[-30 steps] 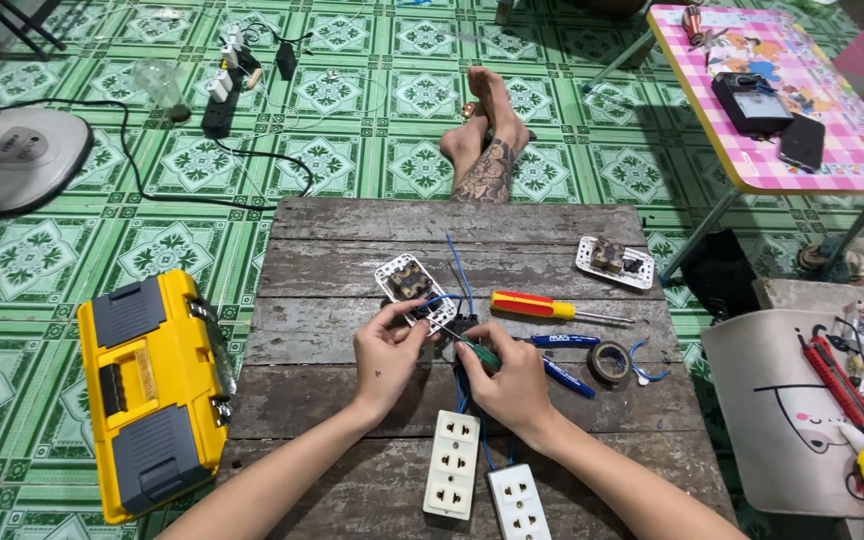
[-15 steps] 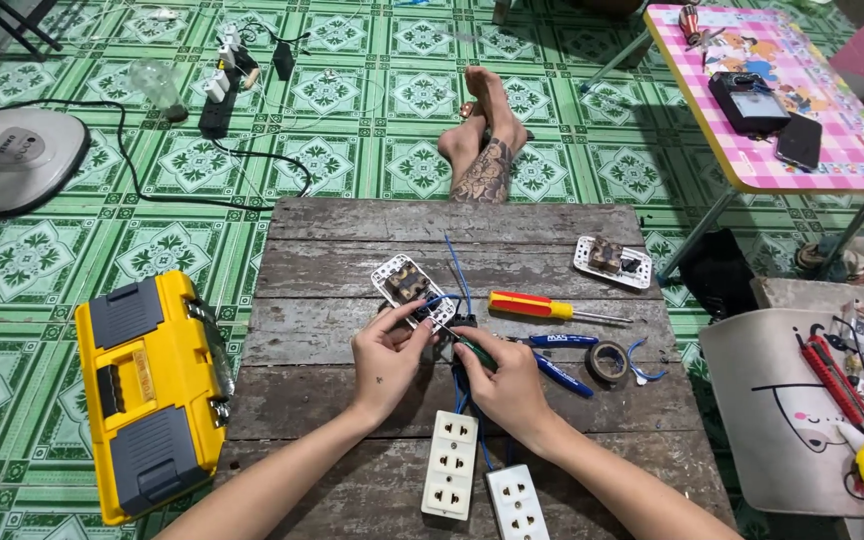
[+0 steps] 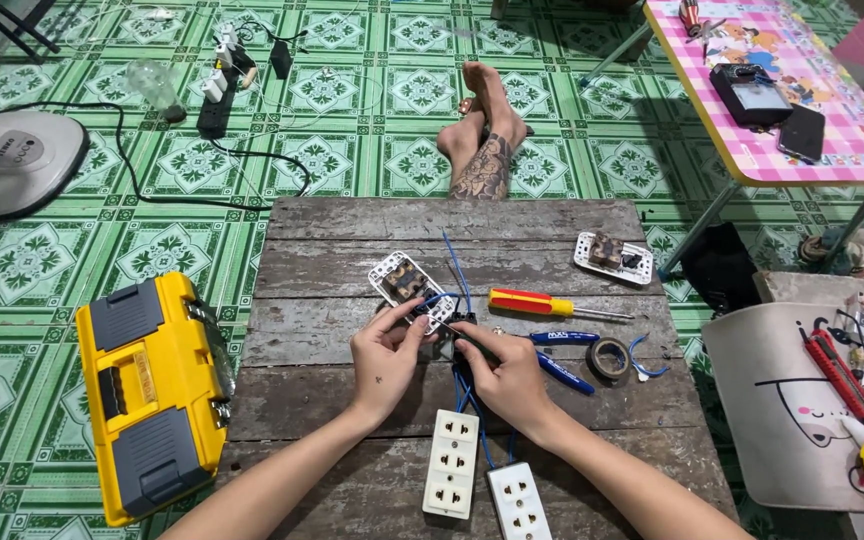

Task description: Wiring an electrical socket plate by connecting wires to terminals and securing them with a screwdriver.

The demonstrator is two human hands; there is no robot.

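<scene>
Little has shifted since the earlier frames — both hands keep to the same spot at the middle of the tabletop (image 3: pixel 352 400), the fingers only slightly re-set on the work. An opened white socket module (image 3: pixel 409 285) lies back-up just above them, blue wires (image 3: pixel 457 270) running from it toward the near edge. The left hand (image 3: pixel 384 360) pinches the module's lower corner and a wire end, while the right hand (image 3: pixel 507 378) is clenched round a dark-handled tool (image 3: pixel 457 336) whose tip points in at the terminals. A slip looks like the chief hazard: the tip sits very close to the left fingertips, so a hard push could jab them or pop the wire out of its terminal, and the module, held at one corner only, may twist. Two white outlet strips (image 3: pixel 452 462) lie between the forearms, hemming in the wrists. Right of the hands are a red-and-yellow screwdriver (image 3: pixel 532 304), blue-handled pliers (image 3: pixel 562 352) and a roll of black tape (image 3: pixel 609 357); a second module (image 3: pixel 612 256) rests further up right. A yellow toolbox (image 3: pixel 147 395) stands on the green tiled floor (image 3: pixel 32 270) at lower left — well apart.
</scene>
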